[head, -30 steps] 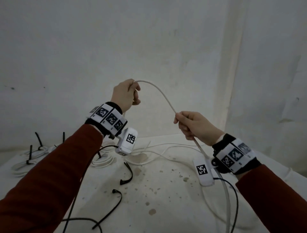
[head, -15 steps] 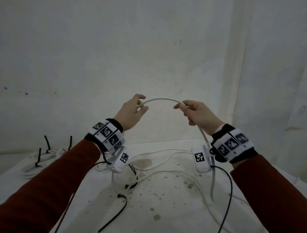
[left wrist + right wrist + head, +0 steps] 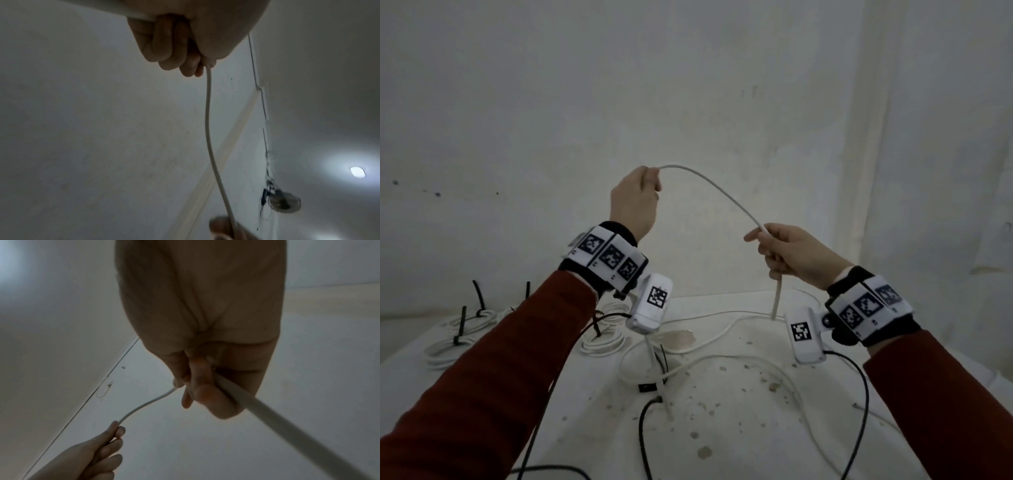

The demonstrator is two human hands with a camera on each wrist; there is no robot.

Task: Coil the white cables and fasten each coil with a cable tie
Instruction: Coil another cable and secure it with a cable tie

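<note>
Up above the table (image 3: 722, 428), both hands grip one white cable (image 3: 722, 193), which arcs between them in the air. The left hand (image 3: 635, 198) is the higher of the two; its fingers (image 3: 164, 40) are curled tight into a fist round the cable, and the left wrist view shows the cable (image 3: 207, 129) leaving the fist beside the little finger and running down to the other hand. The right hand (image 3: 794, 255) sits lower and to the right, with its fingers (image 3: 205, 394) and thumb wrapped round the same cable; the right wrist view shows a thick stretch of cable (image 3: 287, 418) passing out under the palm and a thinner stretch going off to the left hand (image 3: 98, 451). Below the right hand a short length hangs down in the head view and ends just above the tabletop. From under the left wrist another stretch drops toward the table, where loose white cable (image 3: 739, 359) lies in wide bends across the stained surface.

Off to the left on the table rest two finished coils (image 3: 458, 335), each bound with a black cable tie (image 3: 462, 323) whose tail sticks up. A third coil (image 3: 602, 339) lies nearer the middle, partly hidden behind the left forearm. A loose black tie (image 3: 662, 363) lies near the middle of the table among the cable bends. Both arms wear dark red sleeves (image 3: 482, 394), and each wrist carries a band with black-and-white square markers (image 3: 607, 255) and a small white camera unit (image 3: 650, 305) with a thin black wire (image 3: 859, 411) trailing from it.
</note>
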